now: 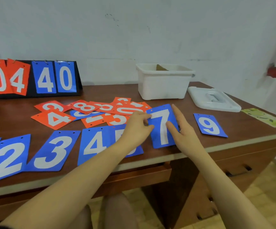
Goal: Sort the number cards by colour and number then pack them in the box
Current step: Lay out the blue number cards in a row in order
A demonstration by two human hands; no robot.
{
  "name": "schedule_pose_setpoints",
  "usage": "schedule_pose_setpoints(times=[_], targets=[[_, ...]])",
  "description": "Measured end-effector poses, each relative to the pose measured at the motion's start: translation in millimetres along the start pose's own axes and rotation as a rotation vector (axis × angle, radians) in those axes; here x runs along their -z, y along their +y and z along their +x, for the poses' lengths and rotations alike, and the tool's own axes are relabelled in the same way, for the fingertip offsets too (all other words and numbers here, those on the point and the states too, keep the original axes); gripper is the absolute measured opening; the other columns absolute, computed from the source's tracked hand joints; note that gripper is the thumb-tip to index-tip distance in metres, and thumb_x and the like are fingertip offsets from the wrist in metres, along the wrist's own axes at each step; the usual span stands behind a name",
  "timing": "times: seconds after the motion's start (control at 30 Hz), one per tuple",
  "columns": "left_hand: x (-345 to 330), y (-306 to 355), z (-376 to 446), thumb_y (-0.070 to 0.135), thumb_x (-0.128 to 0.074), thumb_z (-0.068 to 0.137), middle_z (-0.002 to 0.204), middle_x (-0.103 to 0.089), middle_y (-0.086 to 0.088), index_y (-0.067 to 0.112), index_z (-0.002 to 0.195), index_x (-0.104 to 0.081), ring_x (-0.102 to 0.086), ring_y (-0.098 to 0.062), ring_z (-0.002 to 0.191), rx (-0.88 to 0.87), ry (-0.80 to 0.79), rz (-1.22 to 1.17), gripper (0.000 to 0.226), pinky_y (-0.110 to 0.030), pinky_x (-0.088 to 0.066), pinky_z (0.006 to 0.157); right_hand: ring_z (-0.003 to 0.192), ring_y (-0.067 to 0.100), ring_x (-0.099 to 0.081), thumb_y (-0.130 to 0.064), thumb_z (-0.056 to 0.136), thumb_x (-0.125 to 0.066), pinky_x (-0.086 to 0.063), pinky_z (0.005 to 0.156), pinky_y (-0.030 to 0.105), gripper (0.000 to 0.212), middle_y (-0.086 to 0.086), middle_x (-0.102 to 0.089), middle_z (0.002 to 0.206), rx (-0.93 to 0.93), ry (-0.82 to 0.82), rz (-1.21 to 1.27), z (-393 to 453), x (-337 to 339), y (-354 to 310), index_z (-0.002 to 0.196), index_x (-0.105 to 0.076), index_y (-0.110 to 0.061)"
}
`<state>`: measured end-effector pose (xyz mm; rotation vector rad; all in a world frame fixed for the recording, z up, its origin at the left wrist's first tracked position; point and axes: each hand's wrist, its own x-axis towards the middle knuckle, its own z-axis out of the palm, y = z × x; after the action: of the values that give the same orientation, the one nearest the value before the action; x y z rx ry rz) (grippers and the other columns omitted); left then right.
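One head-worn camera looks forward and down from close above the near edge of the table (233, 103), over both forearms. It faces the wall behind the table, and the box (164, 85) stands toward the table's far side, right of centre.
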<state>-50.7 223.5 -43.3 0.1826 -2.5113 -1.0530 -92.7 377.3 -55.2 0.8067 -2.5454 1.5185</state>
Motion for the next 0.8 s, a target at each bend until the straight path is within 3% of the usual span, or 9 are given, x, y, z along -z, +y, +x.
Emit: schedule_pose_setpoints(times=[0.1,0.17,0.27,0.33,0.4,0.47,0.57,0.73,0.8], targets=[[-7,0,2,0.003,-0.056,0.084,0.111,-0.056,-0.015,0.007,0.097,-0.063,-0.05,-0.02,0.093,0.032,-0.024,0.11,0.015,-0.023,-0.035,0.074,0.117,0.013,-0.05,-0.033,0.101,-0.03,-0.029,0.105,0.032,0.043,-0.008,-0.053,0.13,-0.021,-0.081,-0.575,8,14,17,0.144,-0.034,-0.029],[-12,0,1,0.006,-0.052,0.087,0.125,-0.045,-0.012,0.006,0.091,-0.059,-0.049,-0.022,0.099,0.079,-0.072,0.179,0.008,-0.02,-0.033,0.072,0.122,0.011,-0.048,-0.034,0.1,-0.03,-0.02,0.111,0.034,0.038,-0.008,-0.053,0.134,0.016,-0.127,-0.855,10,23,28,0.133,-0.048,-0.028],[-24,9,-1,0.018,-0.051,0.091,0.14,-0.032,-0.014,0.004,0.087,-0.057,-0.043,-0.026,0.111,0.073,-0.14,0.386,0.016,-0.028,-0.035,0.087,0.115,0.014,-0.053,-0.034,0.099,-0.037,-0.021,0.112,0.033,0.033,-0.004,-0.059,0.127,-0.035,-0.132,-0.886,15,37,31,0.12,-0.059,-0.021],[-35,16,2,0.021,-0.049,0.09,0.148,-0.024,-0.014,0.008,0.115,-0.055,-0.029,-0.032,0.129,-0.005,-0.188,0.531,0.029,-0.039,-0.027,0.105,0.111,0.019,-0.054,-0.031,0.098,-0.039,-0.023,0.111,0.034,0.031,-0.001,-0.061,0.123,-0.072,-0.109,-0.86,17,46,33,0.117,-0.06,-0.018],[-45,22,7,0.012,-0.045,0.089,0.153,-0.021,-0.01,0.017,0.139,-0.038,-0.022,-0.029,0.138,-0.108,-0.284,0.545,0.051,-0.041,-0.023,0.11,0.112,0.021,-0.053,-0.028,0.099,-0.039,-0.024,0.111,0.034,0.032,0.001,-0.06,0.125,-0.093,-0.089,-0.83,17,54,39,0.12,-0.059,-0.017],[-50,25,14,0.011,-0.039,0.092,0.149,-0.035,-0.007,0.019,0.139,-0.04,-0.035,-0.025,0.134,-0.177,-0.37,0.511,0.048,-0.037,-0.03,0.107,0.114,0.019,-0.053,-0.026,0.099,-0.038,-0.019,0.113,0.035,0.031,-0.001,-0.06,0.126,-0.095,-0.081,-0.812,17,61,50,0.12,-0.059,-0.019],[-52,24,19,0.028,-0.041,0.095,0.138,-0.048,0.001,0.019,0.132,-0.048,-0.05,-0.02,0.118,-0.228,-0.37,0.485,0.038,-0.032,-0.034,0.1,0.115,0.012,-0.054,-0.022,0.099,-0.035,-0.005,0.118,0.037,0.03,-0.006,-0.061,0.125,-0.096,-0.051,-0.792,17,71,62,0.117,-0.059,-0.022],[-50,20,17,0.04,-0.046,0.092,0.137,-0.05,0.008,0.026,0.129,-0.049,-0.048,-0.013,0.122,-0.326,-0.379,0.456,0.04,-0.034,-0.034,0.105,0.111,0.01,-0.052,-0.033,0.099,-0.035,0.002,0.114,0.045,0.028,-0.01,-0.061,0.109,-0.071,-0.027,-0.789,15,70,62,0.106,-0.061,-0.025],[-48,20,9,0.055,-0.042,0.089,0.14,-0.046,0.009,0.027,0.132,-0.046,-0.041,-0.013,0.128,-0.345,-0.386,0.528,0.052,-0.037,-0.028,0.109,0.121,0.01,-0.045,-0.035,0.099,-0.034,0.002,0.113,0.047,0.03,-0.01,-0.056,0.119,-0.064,-0.057,-0.83,12,68,63,0.111,-0.06,-0.026]])
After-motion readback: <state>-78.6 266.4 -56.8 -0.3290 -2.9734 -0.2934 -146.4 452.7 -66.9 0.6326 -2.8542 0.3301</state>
